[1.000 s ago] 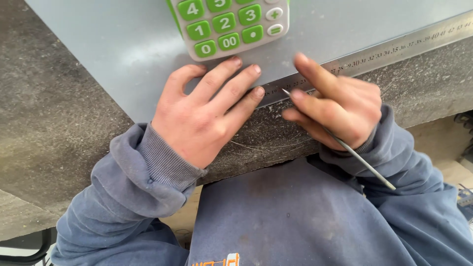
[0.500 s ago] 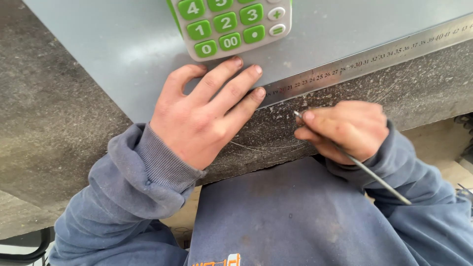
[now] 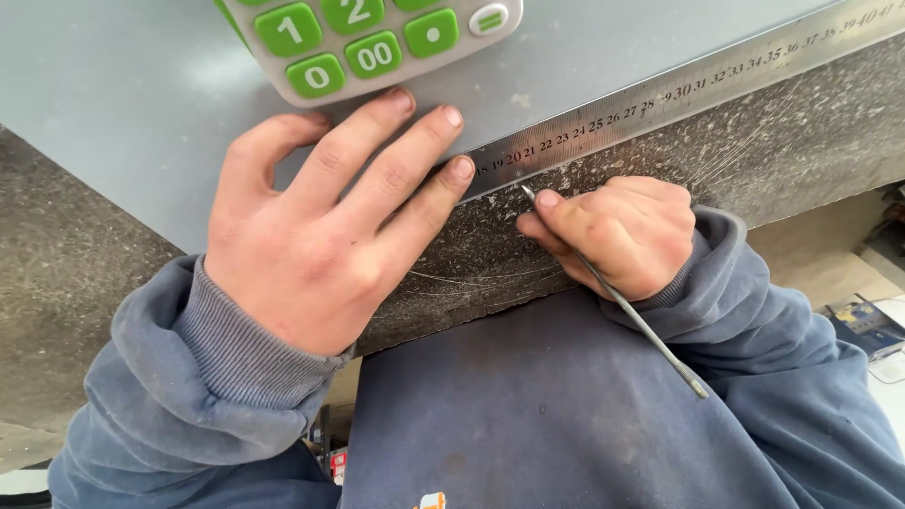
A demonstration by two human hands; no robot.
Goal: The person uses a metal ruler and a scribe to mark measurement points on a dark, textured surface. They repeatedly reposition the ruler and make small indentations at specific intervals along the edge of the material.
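My left hand [image 3: 320, 221] lies flat with fingers spread on a grey metal sheet [image 3: 141, 104], its fingertips pressing the near end of a long steel ruler [image 3: 679, 94] that runs along the sheet's edge. My right hand [image 3: 622, 231] grips a thin metal scriber [image 3: 650, 330] like a pen. Its tip touches the dark stone slab [image 3: 792, 141] just below the ruler's edge. The scriber's rear end sticks out past my wrist. A grey calculator with green keys [image 3: 368, 47] rests on the sheet just beyond my left fingers.
The dark speckled stone slab carries fine scratch marks [image 3: 490, 278] near its front edge. My blue sweatshirt [image 3: 528, 415] fills the lower view. A blue object and papers [image 3: 867, 325] lie on the floor at right.
The view has moved closer. My right hand came down off the ruler to the slab edge and shifted left, setting the scriber tip under the ruler. My left hand stayed flat.
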